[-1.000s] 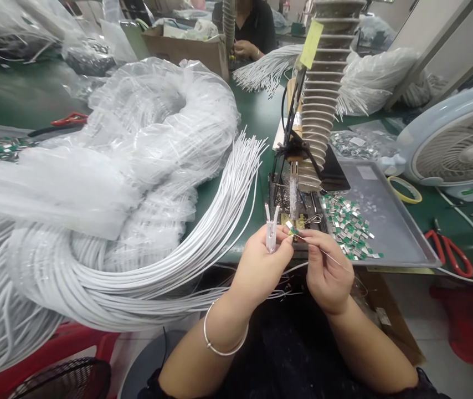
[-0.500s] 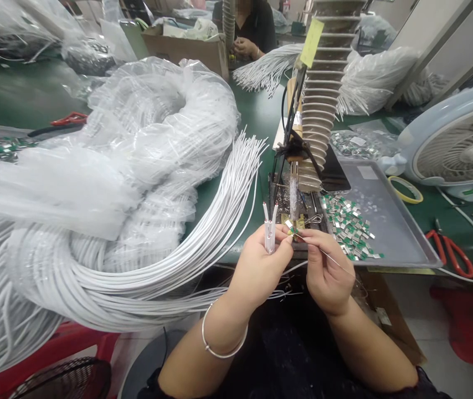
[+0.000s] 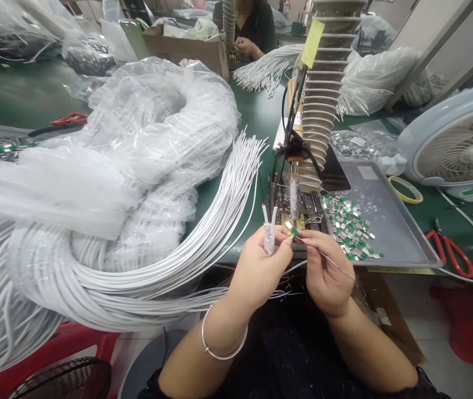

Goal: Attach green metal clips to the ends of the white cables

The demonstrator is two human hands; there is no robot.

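Note:
My left hand (image 3: 261,266) is closed, pinching a small green connector board (image 3: 289,227) between thumb and forefinger. Several white cable ends (image 3: 269,238) with stripped tips stand up out of the same hand. My right hand (image 3: 330,271) is closed on a thin strand of solder wire (image 3: 336,266), which trails back past the wrist. Its front end meets the board near my left thumb. Directly above the board, a soldering iron (image 3: 293,191) points downward from a stand. Whether its tip touches the board, I cannot tell.
A large bundle of white cables (image 3: 145,277), partly bagged, fills the left. On the right, a grey tray (image 3: 398,221) holds loose connector boards (image 3: 348,227). Beyond it are red-handled scissors (image 3: 450,252), yellow tape (image 3: 405,189) and a fan (image 3: 469,144). A ribbed duct (image 3: 319,100) hangs behind the iron.

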